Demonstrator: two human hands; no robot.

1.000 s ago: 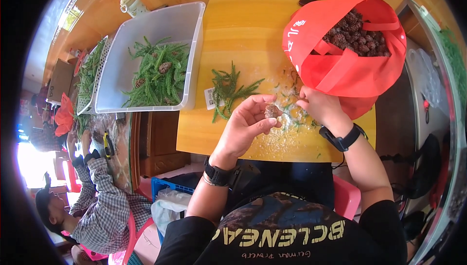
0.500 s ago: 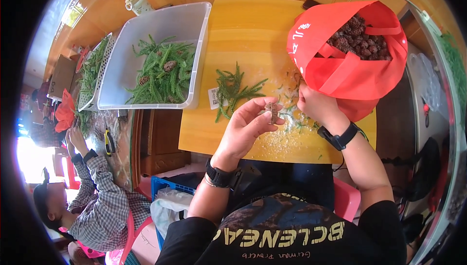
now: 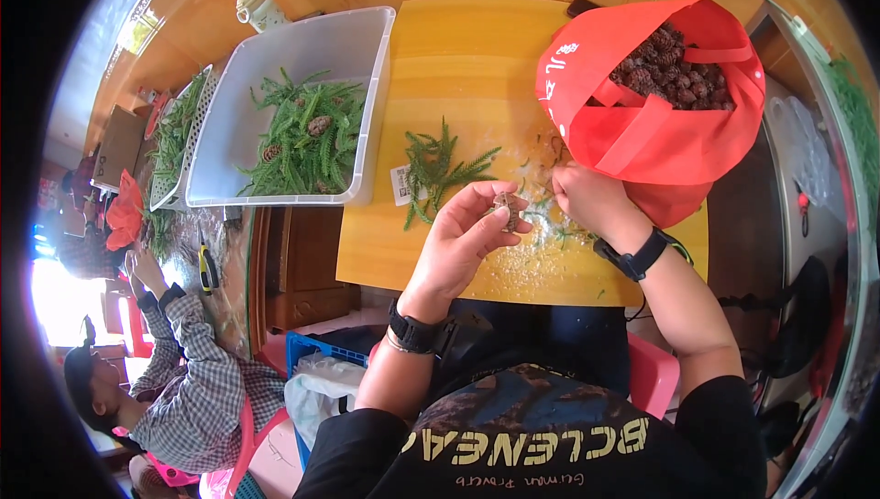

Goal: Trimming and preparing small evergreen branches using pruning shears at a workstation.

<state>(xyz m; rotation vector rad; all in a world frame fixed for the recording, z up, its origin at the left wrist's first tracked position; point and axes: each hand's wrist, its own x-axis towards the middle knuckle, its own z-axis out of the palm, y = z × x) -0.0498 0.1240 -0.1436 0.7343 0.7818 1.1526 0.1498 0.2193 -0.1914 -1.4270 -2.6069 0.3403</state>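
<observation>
While a small brown cone (image 3: pixel 511 214) is pinched between the thumb and fingers of the left hand (image 3: pixel 466 227) above the near part of the tabletop (image 3: pixel 467 68), its long axis is turned roughly away from the wearer's body; which end is the tip cannot be told. Its surface is ridged with rough scales, and part of it is covered by the thumb. Just to its right, the right hand (image 3: pixel 591 197) is held with fingers curled; whether anything is gripped there cannot be told. Beneath both, the smooth yellow surface is strewn with white crumbs (image 3: pixel 522 270) and green bits (image 3: pixel 561 235). Beyond the left hand, a needled green sprig (image 3: pixel 440 167) is laid partly over a white label (image 3: pixel 400 186). Farther left, a translucent plastic bin (image 3: pixel 238 87) is partly filled with green sprigs (image 3: pixel 307 153) and a few larger cones (image 3: pixel 319 125). The tabletop's right side is blocked by a red fabric bag (image 3: pixel 678 164), in which dark scaly cones (image 3: pixel 669 68) are heaped. At far left, yellow-and-black pliers (image 3: pixel 208 272) are seen near a co-worker's checked sleeve (image 3: pixel 194 323).
</observation>
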